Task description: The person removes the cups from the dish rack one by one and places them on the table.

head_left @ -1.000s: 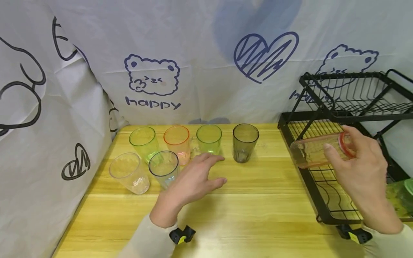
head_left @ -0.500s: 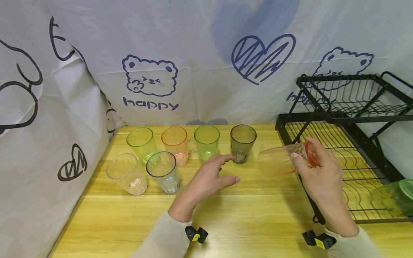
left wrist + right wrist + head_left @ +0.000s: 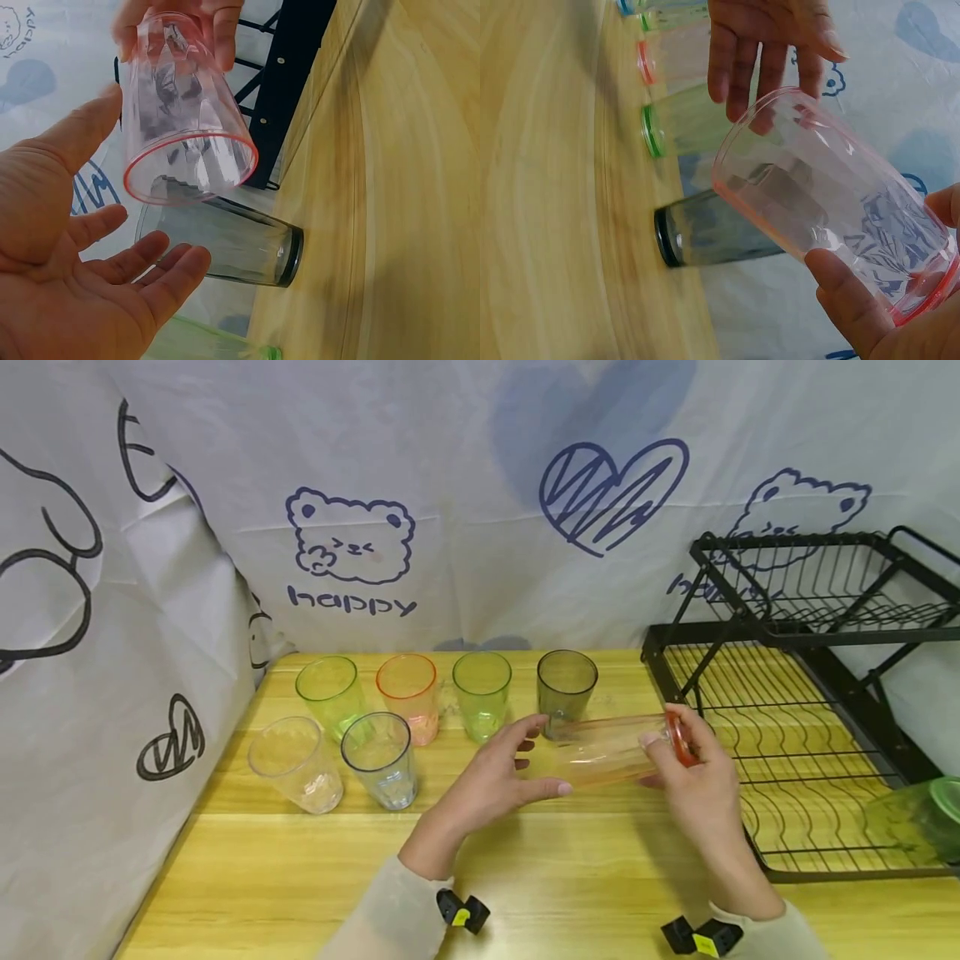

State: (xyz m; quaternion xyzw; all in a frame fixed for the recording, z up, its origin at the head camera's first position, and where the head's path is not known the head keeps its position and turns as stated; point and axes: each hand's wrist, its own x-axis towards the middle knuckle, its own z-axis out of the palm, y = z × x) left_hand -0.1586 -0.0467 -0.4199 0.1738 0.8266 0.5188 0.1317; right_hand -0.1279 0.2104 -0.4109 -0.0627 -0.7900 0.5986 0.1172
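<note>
My right hand (image 3: 697, 785) grips a clear pinkish-red drinking glass (image 3: 611, 752) by its thick red base. The glass lies sideways in the air, its mouth toward my left hand (image 3: 491, 777). Thumb and fingers of that left hand are spread around the open end, and the left wrist view shows a gap between them and the red rim. Behind the held glass, a smoky grey glass (image 3: 567, 681) stands upright on the table. To its left are a green glass (image 3: 482, 693), a red-rimmed glass (image 3: 408, 697) and a yellow-green glass (image 3: 330, 697).
Nearer the front left stand a blue-rimmed glass (image 3: 381, 764) and a colourless glass (image 3: 296, 764). A black two-tier dish rack (image 3: 810, 635) fills the right side, with a green glass (image 3: 911, 822) lying on its lower tier. A printed cloth (image 3: 480, 527) hangs behind the wooden table (image 3: 555, 877).
The right hand has carried the pinkish-red glass left from over the rack to the middle of the table. My left hand has shifted right, toward the glass's mouth.
</note>
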